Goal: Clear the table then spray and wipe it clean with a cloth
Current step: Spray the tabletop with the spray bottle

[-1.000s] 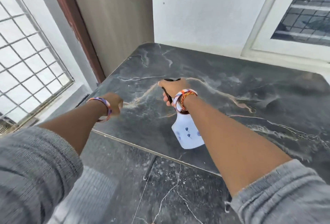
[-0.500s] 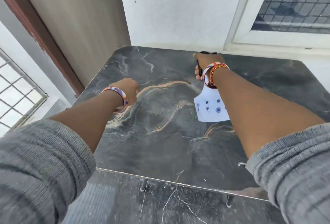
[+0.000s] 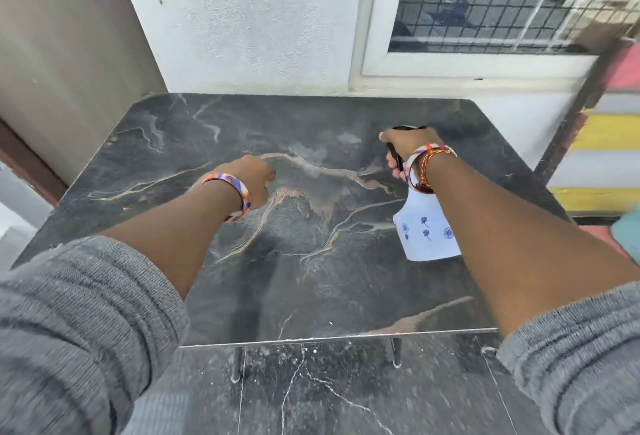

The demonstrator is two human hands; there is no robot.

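Note:
A dark marble-patterned table (image 3: 180, 199) fills the middle of the head view, its top bare. My right hand (image 3: 407, 150) is closed around the black trigger head of a white spray bottle (image 3: 427, 233) with small blue flower prints, held above the table's right half. The bottle's body hangs below my wrist, partly hidden by my forearm. My left hand (image 3: 254, 180) hovers over the table's centre as a closed fist with nothing visible in it. No cloth is in sight.
A white wall (image 3: 249, 25) and a barred window (image 3: 502, 1) stand right behind the table. A beige door panel (image 3: 69, 53) is at the left. A striped coloured object (image 3: 602, 143) leans at the right. Dark tiled floor (image 3: 311, 393) lies below the near edge.
My right hand carried the spray bottle from the table's left-centre toward its right half. The view swung to the right, and my left fist stayed over the table.

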